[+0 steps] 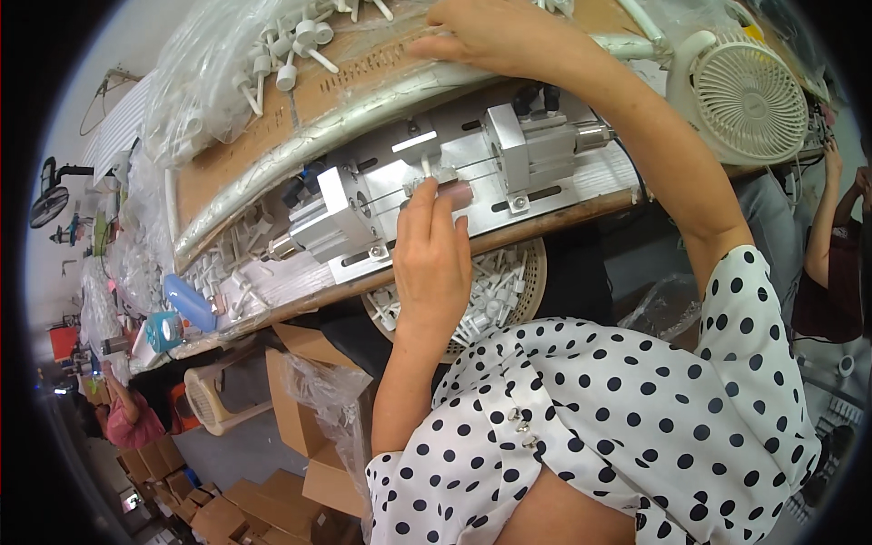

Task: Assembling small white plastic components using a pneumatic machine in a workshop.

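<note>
The left hand (431,271) brings its fingertips to the small white plastic part (425,165) between two silver metal blocks (343,204), presumably to align it with their thin rods; whether they pinch it cannot be told. The right hand (490,36), fingers parted and visibly holding nothing, is over the brown board (309,104), where white stemmed plastic pieces (306,34) are probably heaped for easy reach.

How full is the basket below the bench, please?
The basket is at least partly full: many white parts show inside; the left hand hides some.
</note>
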{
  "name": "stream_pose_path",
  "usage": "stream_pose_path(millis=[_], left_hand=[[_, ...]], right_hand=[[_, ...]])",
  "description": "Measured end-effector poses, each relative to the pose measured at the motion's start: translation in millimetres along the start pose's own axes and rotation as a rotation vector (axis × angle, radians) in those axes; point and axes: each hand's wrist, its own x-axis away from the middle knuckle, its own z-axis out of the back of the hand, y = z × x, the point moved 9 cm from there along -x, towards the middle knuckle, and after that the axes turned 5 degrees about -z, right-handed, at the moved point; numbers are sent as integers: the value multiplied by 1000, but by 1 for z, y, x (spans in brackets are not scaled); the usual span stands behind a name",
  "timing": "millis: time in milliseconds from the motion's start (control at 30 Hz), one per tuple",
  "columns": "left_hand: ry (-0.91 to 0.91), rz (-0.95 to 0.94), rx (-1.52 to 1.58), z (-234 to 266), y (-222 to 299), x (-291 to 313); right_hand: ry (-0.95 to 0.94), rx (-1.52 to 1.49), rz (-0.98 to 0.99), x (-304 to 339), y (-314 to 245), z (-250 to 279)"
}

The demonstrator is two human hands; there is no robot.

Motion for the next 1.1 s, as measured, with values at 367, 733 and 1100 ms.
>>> stream_pose_path(millis=[367, 733, 1100], left_hand=[[40, -43, 50, 14, -3, -7], [37, 68, -441, 57, -162, -146], [231, 498, 577, 94, -127, -45]], right_hand=[[263, -276, 271, 68, -25, 33], [160, -230, 647, 123, -90, -42], [-21, -195, 615, 106, -100, -42]])
